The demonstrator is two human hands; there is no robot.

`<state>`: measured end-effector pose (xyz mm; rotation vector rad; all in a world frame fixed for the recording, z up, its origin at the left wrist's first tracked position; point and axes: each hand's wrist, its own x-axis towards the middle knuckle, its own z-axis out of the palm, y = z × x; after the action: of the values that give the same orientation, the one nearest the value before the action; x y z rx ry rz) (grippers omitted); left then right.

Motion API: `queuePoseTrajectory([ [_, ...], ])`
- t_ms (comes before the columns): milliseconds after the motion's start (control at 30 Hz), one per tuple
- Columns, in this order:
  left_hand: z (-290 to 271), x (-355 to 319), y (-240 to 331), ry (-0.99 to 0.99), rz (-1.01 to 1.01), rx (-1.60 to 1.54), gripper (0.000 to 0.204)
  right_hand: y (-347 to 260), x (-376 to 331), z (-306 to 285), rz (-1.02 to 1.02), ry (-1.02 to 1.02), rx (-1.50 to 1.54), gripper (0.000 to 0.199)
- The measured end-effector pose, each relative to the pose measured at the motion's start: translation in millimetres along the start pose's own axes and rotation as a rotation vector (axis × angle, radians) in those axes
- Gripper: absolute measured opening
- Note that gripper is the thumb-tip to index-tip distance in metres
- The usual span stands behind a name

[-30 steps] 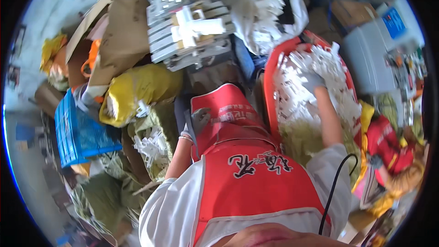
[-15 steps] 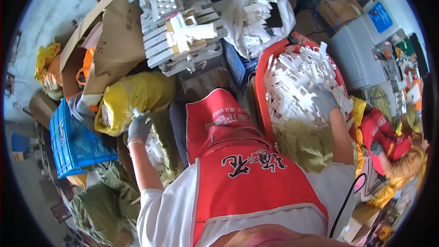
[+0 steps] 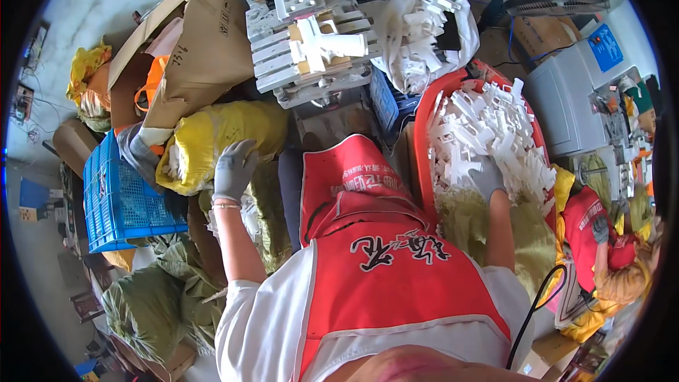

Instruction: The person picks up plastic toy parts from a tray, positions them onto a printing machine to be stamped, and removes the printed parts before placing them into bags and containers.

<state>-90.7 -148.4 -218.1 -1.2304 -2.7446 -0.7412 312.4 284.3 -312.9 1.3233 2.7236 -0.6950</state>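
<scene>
The right hand (image 3: 486, 175) reaches into the red tub (image 3: 422, 177), among the heaped white pieces (image 3: 488, 124); with its fingertips hidden, I cannot tell whether its grip is clamped on any. The tub stands close along the person's right side, presumably to keep the heap within easy reach. The left hand (image 3: 235, 170) looks empty, its grip apart, fingers spread near the yellow sack (image 3: 244, 122). 1 bigger white part (image 3: 344, 45) lies on the slatted metal machine (image 3: 272, 72), whose flat top probably steadies it. The white bag (image 3: 465, 39) gapes, perhaps for access.
</scene>
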Motion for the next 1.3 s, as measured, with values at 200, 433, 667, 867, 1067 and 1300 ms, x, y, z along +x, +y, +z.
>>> queuePoseTrajectory([
  [200, -16.5, 16.7, 23.1, 0.093, 0.026, -0.022, 0.023, -10.0, -24.0, 3.7, 0.012, -0.165, 0.006, 0.044],
  [433, -18.2, 46.5, 35.8, 0.272, 0.075, -0.134, 0.024, -7.1, -23.1, 22.3, 0.011, 0.081, 0.329, 0.039],
  [667, -17.5, 92.3, 64.2, 0.387, 0.189, -0.169, 0.023, -41.2, -11.3, 32.3, 0.079, 0.152, 1.164, 0.036],
  [867, -17.9, 136.4, 70.4, 0.245, 0.277, -0.084, 0.033, -79.7, 1.6, 13.7, -0.043, 0.118, 1.173, 0.034],
  [1067, -12.8, 169.6, 77.2, 0.037, 0.207, -0.259, 0.035, -114.9, 19.2, -14.2, -0.121, 0.041, 1.314, 0.035],
  [1300, -11.3, 169.0, 66.3, 0.234, 0.239, -0.399, 0.029, -205.6, 68.2, -56.1, -0.34, 0.023, 1.598, 0.031],
])
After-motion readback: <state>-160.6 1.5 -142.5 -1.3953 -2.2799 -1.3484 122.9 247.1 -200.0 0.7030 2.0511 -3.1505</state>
